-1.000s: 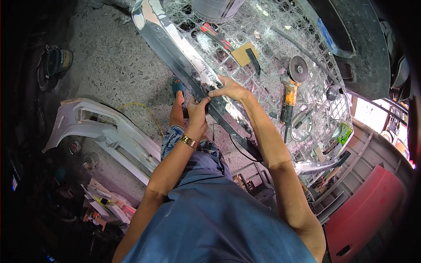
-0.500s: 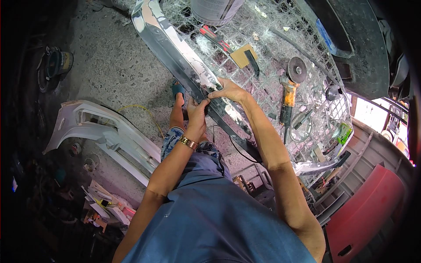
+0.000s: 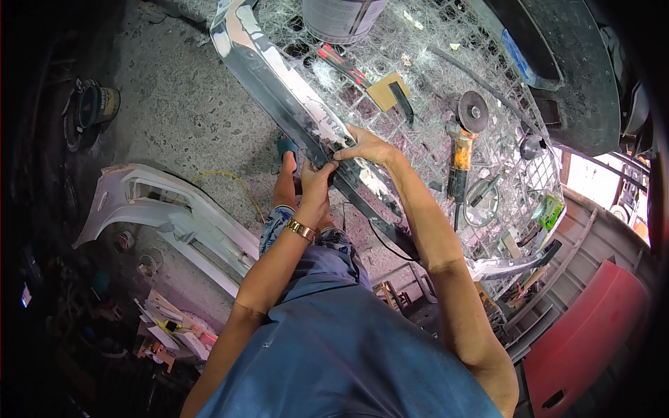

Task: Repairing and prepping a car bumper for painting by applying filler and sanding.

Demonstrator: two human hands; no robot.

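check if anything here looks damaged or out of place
The long panel held by the left hand and right hand has ragged white patches over its dark surface, so the finish looks damaged. The mesh surface beyond it also looks messy, littered with pale strands and scraps around the grinder.

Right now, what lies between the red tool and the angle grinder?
In the head view, a tan square piece and a black bent strip lie between them.

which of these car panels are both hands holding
The long dark panel with patchy white areas; the pale bumper on the floor at left and the red panel at lower right are untouched.
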